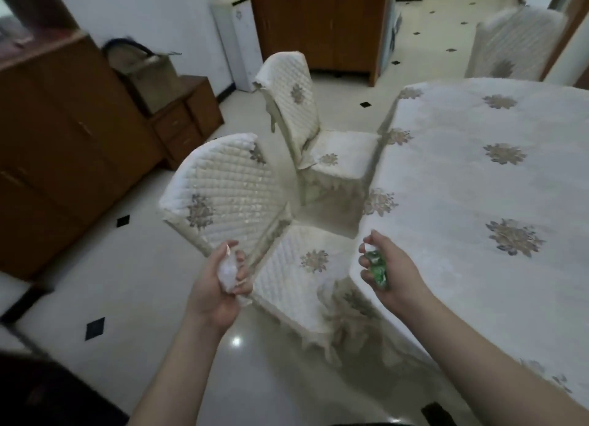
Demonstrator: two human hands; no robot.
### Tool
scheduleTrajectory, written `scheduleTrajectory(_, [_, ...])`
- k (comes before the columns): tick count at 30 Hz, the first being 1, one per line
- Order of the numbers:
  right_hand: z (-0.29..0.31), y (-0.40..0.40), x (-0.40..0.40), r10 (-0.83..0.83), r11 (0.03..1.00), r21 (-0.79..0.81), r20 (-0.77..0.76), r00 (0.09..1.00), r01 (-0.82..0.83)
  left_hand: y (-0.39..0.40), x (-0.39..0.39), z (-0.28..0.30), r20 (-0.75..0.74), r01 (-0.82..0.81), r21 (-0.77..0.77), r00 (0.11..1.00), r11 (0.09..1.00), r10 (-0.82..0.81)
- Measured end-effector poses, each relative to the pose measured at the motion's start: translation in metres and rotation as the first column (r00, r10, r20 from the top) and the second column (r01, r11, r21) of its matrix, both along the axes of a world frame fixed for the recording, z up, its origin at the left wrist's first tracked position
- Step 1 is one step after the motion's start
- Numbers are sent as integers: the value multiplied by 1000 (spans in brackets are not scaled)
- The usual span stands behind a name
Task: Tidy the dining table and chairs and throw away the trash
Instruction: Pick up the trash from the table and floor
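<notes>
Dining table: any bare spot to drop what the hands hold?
The dining table shows only tablecloth from its near edge to the far chair. Both hands are full: left hand grips white paper, right hand a green wrapper.

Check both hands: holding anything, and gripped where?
Left hand grips a crumpled white paper wad around its middle, fingers curled over it. Right hand holds a crumpled green wrapper against the palm, fingers curled round it.
</notes>
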State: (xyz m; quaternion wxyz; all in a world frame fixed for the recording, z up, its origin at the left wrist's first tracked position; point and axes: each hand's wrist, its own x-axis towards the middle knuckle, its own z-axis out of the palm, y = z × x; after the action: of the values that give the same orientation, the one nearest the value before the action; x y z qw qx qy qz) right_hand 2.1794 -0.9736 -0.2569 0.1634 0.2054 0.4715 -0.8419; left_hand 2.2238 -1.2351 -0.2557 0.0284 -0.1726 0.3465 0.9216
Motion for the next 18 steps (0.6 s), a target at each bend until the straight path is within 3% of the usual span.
scheduleTrajectory(4, [6,-56,-28,119,992,-36,-21,993,-119,-54,4,12,29,-204,-54,978,977,206])
scheduleTrajectory(12, [10,-148,-93,347,932,-91,-60,936,-351,-99,9,17,61,-424,-81,901,902,429])
scheduleTrajectory(18, [21,-237,-120,574,801,-137,-102,813,-583,-140,22,41,38,-558,-174,819,811,572])
